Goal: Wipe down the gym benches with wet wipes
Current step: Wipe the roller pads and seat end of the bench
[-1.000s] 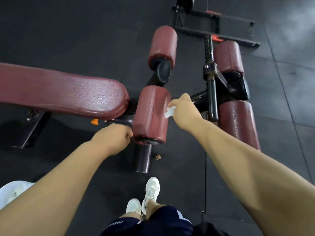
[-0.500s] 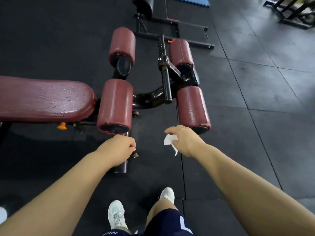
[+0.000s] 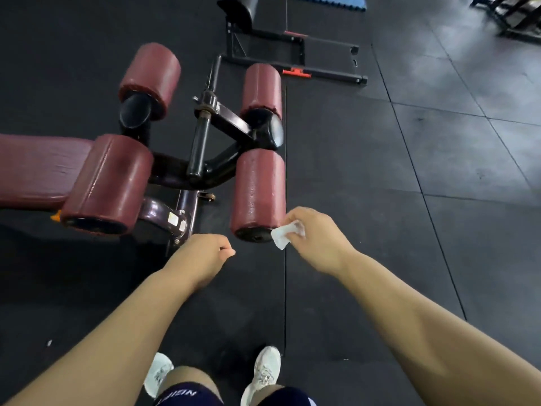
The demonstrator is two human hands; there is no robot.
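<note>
A dark red padded gym bench [image 3: 32,168] runs off the left edge. At its foot end stand several dark red roller pads on a black frame [image 3: 216,165]. My right hand [image 3: 317,241] pinches a crumpled white wet wipe [image 3: 285,234] against the near right edge of the near right roller pad [image 3: 259,189]. My left hand [image 3: 202,257] hovers in a loose fist over the floor, holding nothing, just below the frame's foot. The near left roller pad [image 3: 108,183] lies between the bench and the frame.
Black rubber floor tiles spread everywhere. Another machine's black base bars [image 3: 295,54] with a red tab lie behind the rollers. More equipment [image 3: 509,16] stands at the top right corner. My white shoes [image 3: 263,373] are at the bottom.
My right hand has carried the wipe from the near left roller across to the near right roller. My left hand has come off the bench frame. The view has shifted right.
</note>
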